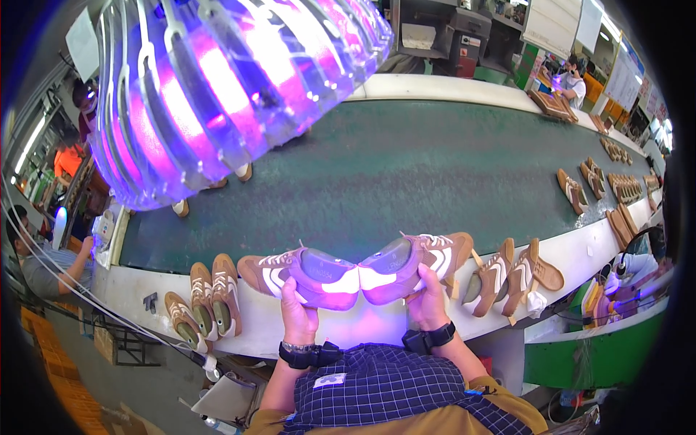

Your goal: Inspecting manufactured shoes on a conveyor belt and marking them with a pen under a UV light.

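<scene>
Grasping a brown sneaker in the partly closed left hand and a matching sneaker in the similarly curled right hand, heel to heel.

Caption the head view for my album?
Bare hands hold two brown, white-striped sneakers heel to heel; a ribbed lamp glows purple.

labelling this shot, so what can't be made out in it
Head view: most left hand fingers, hidden by the left sneaker.
Head view: most right hand fingers, hidden by the right sneaker.
Head view: the ribbed lamp's top, cut off by the upper edge.
Head view: stitching on the far sneaker row, too small.
</scene>
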{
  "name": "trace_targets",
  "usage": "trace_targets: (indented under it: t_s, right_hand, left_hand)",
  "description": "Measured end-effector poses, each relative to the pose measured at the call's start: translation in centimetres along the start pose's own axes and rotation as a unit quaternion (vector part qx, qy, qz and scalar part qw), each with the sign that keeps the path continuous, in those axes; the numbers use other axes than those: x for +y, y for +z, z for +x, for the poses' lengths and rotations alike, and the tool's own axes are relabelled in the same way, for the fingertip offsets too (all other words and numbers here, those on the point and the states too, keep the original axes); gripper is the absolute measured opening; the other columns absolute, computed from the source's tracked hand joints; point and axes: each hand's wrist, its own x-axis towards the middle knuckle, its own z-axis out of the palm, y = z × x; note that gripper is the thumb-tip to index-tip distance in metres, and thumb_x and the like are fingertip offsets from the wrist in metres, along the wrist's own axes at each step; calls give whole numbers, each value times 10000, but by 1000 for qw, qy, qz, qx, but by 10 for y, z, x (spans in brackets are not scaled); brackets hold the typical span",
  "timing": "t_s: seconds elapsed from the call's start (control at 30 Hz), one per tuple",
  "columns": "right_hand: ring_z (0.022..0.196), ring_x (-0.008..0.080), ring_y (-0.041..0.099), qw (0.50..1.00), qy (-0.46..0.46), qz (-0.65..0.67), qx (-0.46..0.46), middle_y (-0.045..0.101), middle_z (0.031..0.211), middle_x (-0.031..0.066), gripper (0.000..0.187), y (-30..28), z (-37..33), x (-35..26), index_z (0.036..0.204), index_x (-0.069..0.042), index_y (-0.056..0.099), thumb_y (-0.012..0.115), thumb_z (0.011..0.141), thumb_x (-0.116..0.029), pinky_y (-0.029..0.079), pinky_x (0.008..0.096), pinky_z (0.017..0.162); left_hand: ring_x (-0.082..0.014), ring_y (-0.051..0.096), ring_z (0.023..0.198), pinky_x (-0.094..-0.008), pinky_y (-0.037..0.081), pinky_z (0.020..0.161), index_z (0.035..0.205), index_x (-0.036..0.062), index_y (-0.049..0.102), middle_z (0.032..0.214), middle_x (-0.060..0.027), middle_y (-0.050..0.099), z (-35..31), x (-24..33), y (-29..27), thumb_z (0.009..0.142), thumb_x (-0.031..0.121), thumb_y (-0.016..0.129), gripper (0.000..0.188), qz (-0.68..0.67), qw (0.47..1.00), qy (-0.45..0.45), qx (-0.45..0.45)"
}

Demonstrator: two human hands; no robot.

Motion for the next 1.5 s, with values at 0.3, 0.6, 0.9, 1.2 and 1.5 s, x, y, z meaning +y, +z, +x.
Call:
trace_targets:
  t_s: [0.3,0.6,0.9,1.2,1.5]
  right_hand:
    - [883,345,619,978,186,62,-66,586,1048,211,785,-18,8,15,1251,-1,439,555,738,-583,521,464,775]
    - [1099,285,541,951,197,90,-223,525,1216,168,775,-20,15,21,1302,1,382,700,727,-410,417,416,994]
    - [1143,256,514,968,214,42,-128,510,1251,144,638,-23,5,36,1317,-21,374,632,823,-332,386,399,1018]
    - [1041,250,572,979,191,72,-19,583,1152,137,526,-57,19,51,1224,-34,494,583,846,-389,452,390,930]
    - [1092,246,549,979,181,75,-63,564,1207,118,478,-27,79,59,1259,-57,474,517,899,-368,419,396,973]
  left_hand:
    - [-291,580,986,-428,491,844,1330,5,366,1209,-222,514,9,17,-10,888,536,377,691,-73,958,-199,-193]
    - [-367,558,1050,-460,470,886,1351,-1,311,1243,-274,475,26,-3,-63,796,630,429,848,52,961,-165,-214]
    - [-343,564,1056,-421,475,897,1313,-46,347,1244,-277,482,66,-21,-77,858,558,417,759,41,968,-182,-170]
    - [-297,591,1004,-405,482,848,1164,-67,467,1070,-226,598,197,29,-116,823,325,610,539,295,944,67,-129]
    - [-370,525,1067,-454,466,901,1186,-74,426,1199,-280,480,135,-17,-190,892,367,488,534,69,964,-252,-52]
